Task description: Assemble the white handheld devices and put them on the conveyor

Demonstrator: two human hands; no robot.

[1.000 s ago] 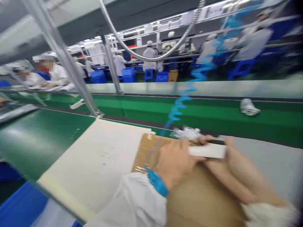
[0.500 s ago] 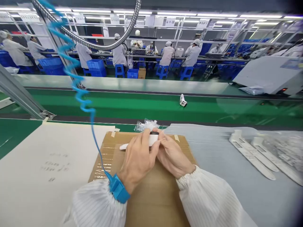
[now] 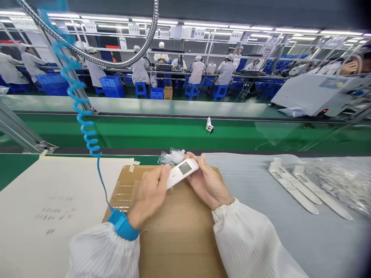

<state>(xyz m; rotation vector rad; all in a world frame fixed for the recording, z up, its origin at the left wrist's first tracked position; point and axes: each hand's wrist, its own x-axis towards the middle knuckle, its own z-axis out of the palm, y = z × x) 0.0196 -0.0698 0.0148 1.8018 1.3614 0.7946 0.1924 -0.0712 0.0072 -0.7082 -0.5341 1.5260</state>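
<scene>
The left hand (image 3: 149, 195) and right hand (image 3: 207, 185) grip a white handheld device (image 3: 182, 173), its grey screen (image 3: 184, 168) now turned upward, no reading legible. The left fingers (image 3: 161, 172) hide its lower end. Just beyond the fingers, a crumpled plastic bag (image 3: 171, 156) rests on a cardboard sheet (image 3: 165, 231).

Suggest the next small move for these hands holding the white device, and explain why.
Probably ease the white plastic handheld device toward the crumpled clear bag: the left hand and right hand hold it together, screen up, and the bag lies beyond them, by the far edge of the brown cardboard sheet.
</scene>
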